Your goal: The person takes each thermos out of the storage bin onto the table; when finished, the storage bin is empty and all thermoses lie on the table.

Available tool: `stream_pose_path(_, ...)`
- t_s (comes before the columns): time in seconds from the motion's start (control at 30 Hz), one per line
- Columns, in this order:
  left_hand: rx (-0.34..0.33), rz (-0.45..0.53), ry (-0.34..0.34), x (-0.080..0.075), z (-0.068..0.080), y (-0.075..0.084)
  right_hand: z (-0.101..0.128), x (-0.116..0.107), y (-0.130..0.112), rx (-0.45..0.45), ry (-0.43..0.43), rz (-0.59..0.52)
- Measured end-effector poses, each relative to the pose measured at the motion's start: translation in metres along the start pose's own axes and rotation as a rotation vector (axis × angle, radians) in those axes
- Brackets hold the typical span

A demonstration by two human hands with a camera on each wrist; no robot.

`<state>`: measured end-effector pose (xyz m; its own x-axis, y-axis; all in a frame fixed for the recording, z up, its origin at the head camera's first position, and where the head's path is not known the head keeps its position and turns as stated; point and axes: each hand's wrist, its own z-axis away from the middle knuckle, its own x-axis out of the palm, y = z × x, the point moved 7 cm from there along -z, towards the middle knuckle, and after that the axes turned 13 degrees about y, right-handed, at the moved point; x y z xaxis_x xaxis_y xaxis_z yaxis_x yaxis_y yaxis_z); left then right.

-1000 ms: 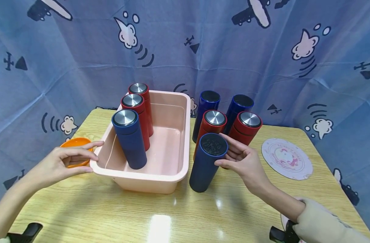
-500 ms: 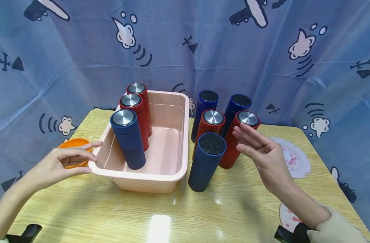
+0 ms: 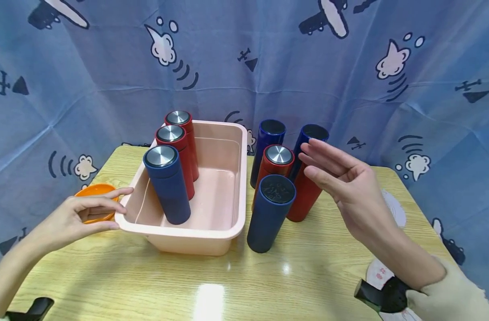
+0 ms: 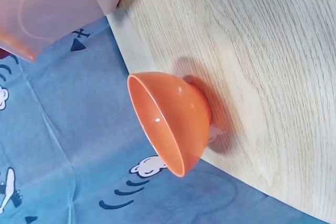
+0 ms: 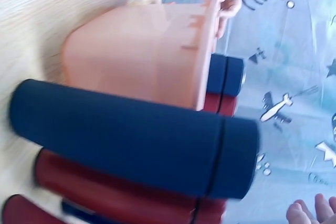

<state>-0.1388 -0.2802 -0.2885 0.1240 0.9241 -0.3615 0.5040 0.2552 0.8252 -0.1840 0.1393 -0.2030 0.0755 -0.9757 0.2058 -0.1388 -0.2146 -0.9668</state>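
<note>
Since a second ago the right hand (image 3: pixel 349 187) has let go of the near blue flask (image 3: pixel 270 214) and lifted up and away; we see it now raised over the red flask (image 3: pixel 304 196), fingers straight and spread, holding nothing. Left to right: the orange bowl (image 3: pixel 93 203) sits at the table's left edge, partly behind the left hand (image 3: pixel 73 218). That hand has not moved; its fingers are loosely curled, with thumb and fingertips pinching the pink bin (image 3: pixel 212 238) at its near-left corner rim. Inside the bin, three capped flasks stand along the left wall, one blue flask in the bin (image 3: pixel 167 183) in front of two red; the right half of the bin floor is bare. The near blue flask stands upright just beside the bin's right wall. The wooden table (image 3: pixel 148 285) is bare along the front.
</note>
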Motion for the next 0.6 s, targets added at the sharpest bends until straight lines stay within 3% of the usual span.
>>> stream_pose_path(0.47, 0.011, -0.057, 0.004, -0.001, -0.001, -0.001, -0.028, 0.076, 0.007, 0.124, -0.182, 0.256)
stream_pose_path(0.6, 0.009, -0.041, -0.001, -0.001, 0.000, 0.000, -0.036, 0.094, 0.012, 0.171, -0.206, 0.253)
